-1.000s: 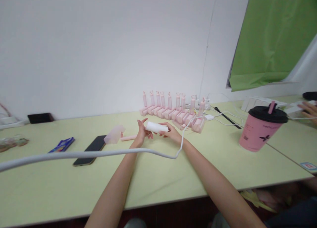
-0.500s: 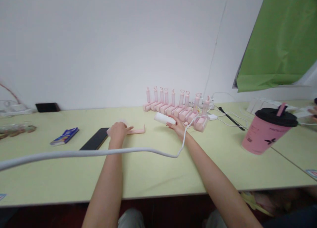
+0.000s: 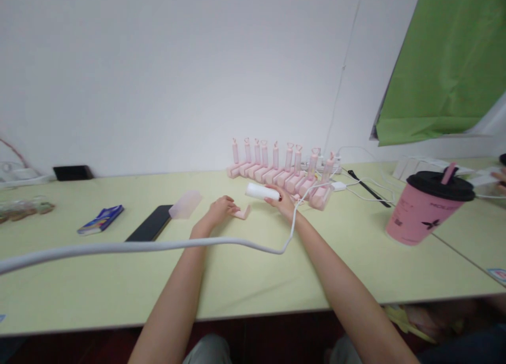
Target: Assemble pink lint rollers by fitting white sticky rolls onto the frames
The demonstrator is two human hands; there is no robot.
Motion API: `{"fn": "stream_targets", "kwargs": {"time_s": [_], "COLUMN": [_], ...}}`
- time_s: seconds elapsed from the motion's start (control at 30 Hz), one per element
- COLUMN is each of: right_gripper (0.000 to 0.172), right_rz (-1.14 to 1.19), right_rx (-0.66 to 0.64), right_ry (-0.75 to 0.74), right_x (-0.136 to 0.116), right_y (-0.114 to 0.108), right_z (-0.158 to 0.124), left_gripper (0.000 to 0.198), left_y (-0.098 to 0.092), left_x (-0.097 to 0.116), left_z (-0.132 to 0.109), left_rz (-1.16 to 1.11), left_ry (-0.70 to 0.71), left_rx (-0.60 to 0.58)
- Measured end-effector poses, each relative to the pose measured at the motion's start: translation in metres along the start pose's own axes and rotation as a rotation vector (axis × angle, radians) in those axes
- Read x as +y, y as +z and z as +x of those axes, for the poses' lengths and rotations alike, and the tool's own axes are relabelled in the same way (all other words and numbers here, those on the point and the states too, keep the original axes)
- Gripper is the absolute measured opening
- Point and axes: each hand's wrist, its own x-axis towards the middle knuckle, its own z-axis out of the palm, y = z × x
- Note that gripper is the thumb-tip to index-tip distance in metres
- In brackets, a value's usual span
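Head view: the left hand (image 3: 219,210) curls its fingers around a small pink L-shaped plastic piece (image 3: 242,213), in front of and left of the row of pink plastic stands (image 3: 282,174). The right hand (image 3: 283,201) pinches one end of a white plastic cylinder (image 3: 261,191), held just before that row. A translucent pink cap (image 3: 185,204) lies further left of the row.

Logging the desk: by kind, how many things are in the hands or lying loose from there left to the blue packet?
white cylinder, right hand: 1
pink L-shaped piece, left hand: 1
translucent pink cap: 1
black phone: 1
blue packet: 1
Total: 5
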Motion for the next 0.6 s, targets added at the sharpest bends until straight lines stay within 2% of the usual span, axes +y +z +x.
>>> {"fn": "stream_targets", "kwargs": {"time_s": [0.03,0.1,0.17,0.2,0.27,0.33,0.43,0.6], "right_gripper": [0.049,0.05,0.05,0.049,0.048,0.047,0.046,0.043], "right_rz": [-0.006,-0.016,-0.037,-0.052,-0.085,-0.12,-0.165,-0.228], "right_rx": [0.015,0.049,0.1,0.13,0.18,0.202,0.141,-0.104], "right_ry": [0.006,0.03,0.069,0.09,0.119,0.119,0.086,0.133], "right_x": [0.001,0.003,0.005,0.006,0.008,0.011,0.012,-0.002], "right_y": [-0.001,-0.004,-0.005,-0.006,-0.007,-0.006,-0.007,-0.016], "right_z": [0.0,0.0,0.001,0.001,0.002,0.003,0.004,0.0], "left_gripper": [0.028,0.038,0.054,0.055,0.048,0.041,0.041,0.055], "left_y": [0.005,0.015,0.023,0.026,0.032,0.036,0.039,0.039], "left_x": [0.006,0.016,0.02,0.021,0.019,0.018,0.021,0.028], "left_z": [0.002,0.005,0.006,0.006,0.006,0.007,0.009,0.011], "left_rz": [-0.031,-0.054,-0.067,-0.082,-0.14,-0.207,-0.315,-0.461], "left_ry": [0.071,0.145,0.127,0.092,0.019,-0.026,-0.024,0.002], "left_rx": [-0.018,0.072,0.202,0.234,0.204,0.108,0.023,0.086]}}
